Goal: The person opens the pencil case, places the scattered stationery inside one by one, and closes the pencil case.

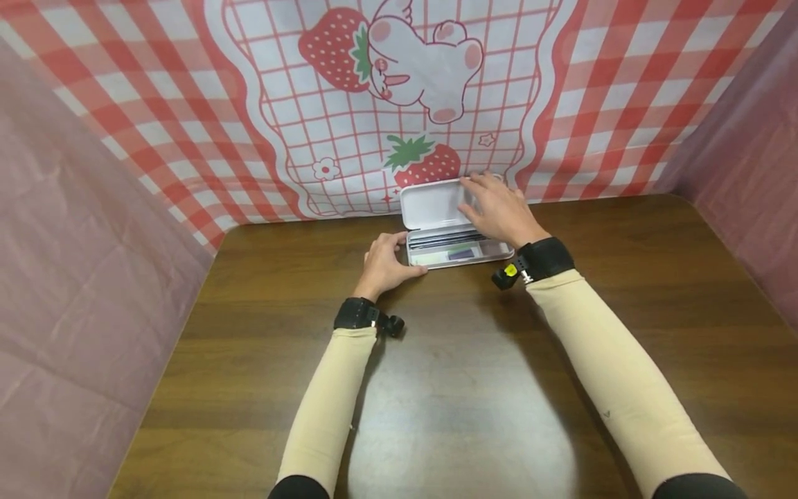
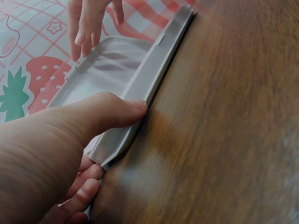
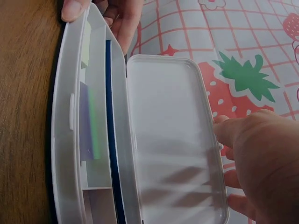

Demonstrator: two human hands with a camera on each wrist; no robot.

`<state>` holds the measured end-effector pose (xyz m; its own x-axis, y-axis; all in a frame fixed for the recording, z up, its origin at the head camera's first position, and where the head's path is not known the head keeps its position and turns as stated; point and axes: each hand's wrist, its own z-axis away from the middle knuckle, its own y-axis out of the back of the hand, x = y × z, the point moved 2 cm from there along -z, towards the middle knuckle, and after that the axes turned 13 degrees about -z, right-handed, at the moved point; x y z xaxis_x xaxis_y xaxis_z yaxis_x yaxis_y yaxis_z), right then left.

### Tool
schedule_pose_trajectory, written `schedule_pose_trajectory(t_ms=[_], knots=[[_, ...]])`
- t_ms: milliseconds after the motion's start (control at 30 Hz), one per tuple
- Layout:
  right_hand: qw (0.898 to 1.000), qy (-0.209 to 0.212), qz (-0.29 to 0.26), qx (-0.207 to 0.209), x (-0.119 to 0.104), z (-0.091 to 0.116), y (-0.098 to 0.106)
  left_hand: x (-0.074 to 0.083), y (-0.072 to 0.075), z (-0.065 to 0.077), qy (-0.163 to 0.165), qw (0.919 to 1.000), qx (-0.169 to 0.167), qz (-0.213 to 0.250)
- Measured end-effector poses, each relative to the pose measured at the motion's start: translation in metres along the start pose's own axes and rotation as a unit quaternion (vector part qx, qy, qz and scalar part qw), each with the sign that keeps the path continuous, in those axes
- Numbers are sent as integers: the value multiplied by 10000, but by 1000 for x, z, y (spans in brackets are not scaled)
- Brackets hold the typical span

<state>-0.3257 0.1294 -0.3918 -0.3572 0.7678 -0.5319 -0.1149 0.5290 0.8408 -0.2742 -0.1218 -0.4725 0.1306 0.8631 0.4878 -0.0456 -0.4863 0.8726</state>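
A white pencil case (image 1: pixel 464 263) lies open on the table, its lid (image 1: pixel 430 204) tilted up on the far side. My left hand (image 1: pixel 384 267) grips the case's left end, with the thumb on the front wall and the other fingers round the end. At the lid's right part is my right hand (image 1: pixel 499 211), its extended fingers touching the outer edge. Inside the case, a dark blue slender item (image 3: pixel 112 116) lies in the rear compartment. The front compartment holds a purple-and-green block (image 3: pixel 88 121) and a pale green piece (image 3: pixel 86 44).
The case stands near the far edge of the brown wooden table (image 1: pixel 461 388). Behind it hangs a red-and-white checked cloth (image 1: pixel 598 104) with strawberries. Pink cloths (image 1: pixel 81 277) hang at both sides.
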Motion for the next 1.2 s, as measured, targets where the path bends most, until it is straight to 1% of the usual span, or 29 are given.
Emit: schedule_pose_trajectory(t_ms=[233, 400, 500, 567, 667, 800, 967, 1200], knots=[[9988, 220, -9, 443, -12, 20, 4, -1, -1, 1, -7, 10000, 47, 52], [9970, 529, 153, 552, -16, 43, 9, 0, -2, 1, -36, 10000, -2, 67], [9971, 625, 66, 419, -16, 55, 8, 0, 0, 1, -96, 9999, -29, 87], [9977, 637, 3, 249, -15, 60, 5, 0, 2, 1, -119, 9999, -6, 115], [9981, 612, -3, -23, -13, 64, -1, -1, 3, 0, -129, 9998, 28, 149], [9978, 618, 98, -238, -9, 66, -11, -3, 3, 0, -132, 9998, -13, 116], [9979, 589, 179, -224, -2, 68, -20, -3, 1, 1, -114, 9999, -60, 107], [9970, 673, 352, -164, -2, 72, -25, -3, 1, 2, -84, 10000, -28, 27]])
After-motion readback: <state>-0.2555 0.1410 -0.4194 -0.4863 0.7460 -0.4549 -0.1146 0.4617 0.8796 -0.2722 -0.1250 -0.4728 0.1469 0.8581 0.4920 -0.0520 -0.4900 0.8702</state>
